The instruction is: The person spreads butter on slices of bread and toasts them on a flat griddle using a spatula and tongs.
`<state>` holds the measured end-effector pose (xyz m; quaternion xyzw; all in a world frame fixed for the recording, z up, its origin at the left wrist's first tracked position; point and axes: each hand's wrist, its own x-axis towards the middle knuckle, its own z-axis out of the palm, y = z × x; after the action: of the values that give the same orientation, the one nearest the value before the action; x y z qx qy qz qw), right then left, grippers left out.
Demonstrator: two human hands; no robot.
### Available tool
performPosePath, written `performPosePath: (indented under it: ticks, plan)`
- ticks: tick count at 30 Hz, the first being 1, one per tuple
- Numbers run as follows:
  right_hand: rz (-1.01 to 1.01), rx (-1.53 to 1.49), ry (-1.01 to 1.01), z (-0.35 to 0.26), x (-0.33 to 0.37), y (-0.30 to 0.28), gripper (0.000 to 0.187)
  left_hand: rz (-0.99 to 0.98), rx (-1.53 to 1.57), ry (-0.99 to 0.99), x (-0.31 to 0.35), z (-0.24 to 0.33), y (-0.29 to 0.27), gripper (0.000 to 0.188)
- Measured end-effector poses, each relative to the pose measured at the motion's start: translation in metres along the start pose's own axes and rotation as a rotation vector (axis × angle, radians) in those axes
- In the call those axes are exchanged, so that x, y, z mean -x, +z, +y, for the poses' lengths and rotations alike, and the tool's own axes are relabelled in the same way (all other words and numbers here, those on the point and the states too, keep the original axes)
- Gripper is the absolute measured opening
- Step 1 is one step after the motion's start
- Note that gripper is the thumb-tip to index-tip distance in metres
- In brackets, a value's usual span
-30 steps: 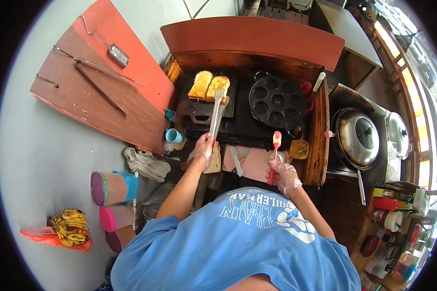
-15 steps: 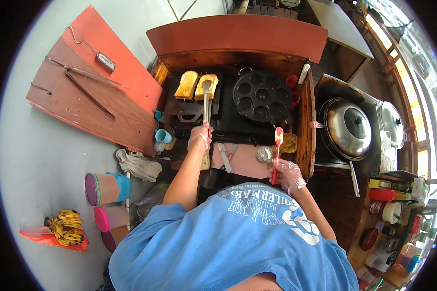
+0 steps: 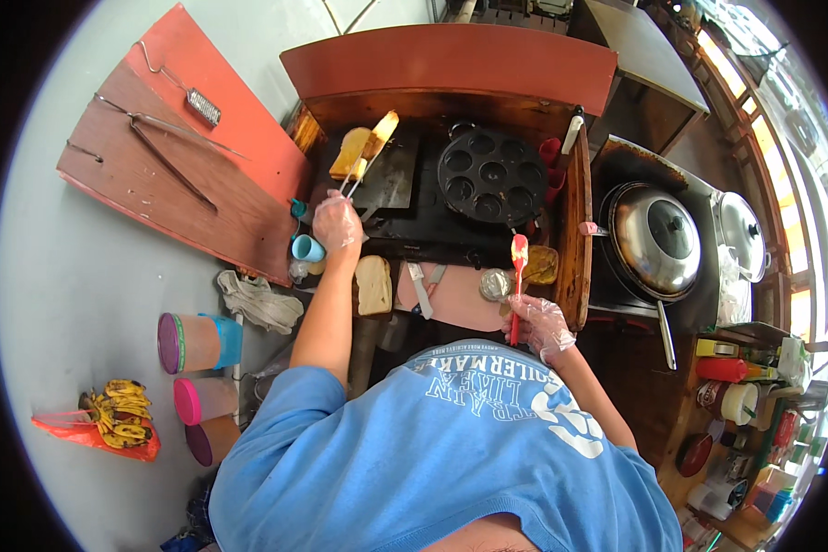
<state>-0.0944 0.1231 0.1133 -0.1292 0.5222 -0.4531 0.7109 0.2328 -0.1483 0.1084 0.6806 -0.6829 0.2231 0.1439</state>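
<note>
My left hand [image 3: 338, 224], in a clear plastic glove, is closed around metal tongs [image 3: 350, 184]. Between their tips a bread slice [image 3: 380, 135] is tilted up over the griddle plate [image 3: 394, 189], its browned face showing. Just left of it another yellowish bread slice [image 3: 348, 152] lies on the plate, partly covered by the tilted one. My right hand [image 3: 541, 326], gloved too, grips a red spatula [image 3: 519, 262] upright, its blade smeared with something pale. Beside that hand sit a round silvery container [image 3: 496, 284] and a container of yellowish-brown stuff [image 3: 542, 265].
A black pan with round hollows [image 3: 493, 175] stands right of the griddle. Along the near edge are a plain bread slice [image 3: 374, 284], a knife [image 3: 419, 290] and a pink board [image 3: 474, 304]. A blue cup [image 3: 307, 247] is near my left wrist; a lidded wok [image 3: 655, 241] stands right.
My left hand has moved left and away from me with the tongs. The right bread slice has been lifted from flat to tilted against the left one. My right hand has barely moved.
</note>
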Motion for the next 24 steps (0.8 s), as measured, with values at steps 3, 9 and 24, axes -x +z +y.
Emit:
performPosePath:
  ticks: [3,9,24]
  plan:
    - [-0.013,0.007,0.008,0.002,-0.003,0.004,0.027,0.121,-0.084,0.145,-0.015,-0.014,-0.001,0.027]
    - [-0.025,0.019,0.018,0.004,-0.009,0.02,0.029,0.028,-0.234,0.296,-0.025,-0.018,-0.032,0.029]
    - [-0.041,-0.02,0.032,0.018,-0.034,0.065,0.031,-0.813,1.317,-0.783,0.098,-0.208,-0.054,0.019]
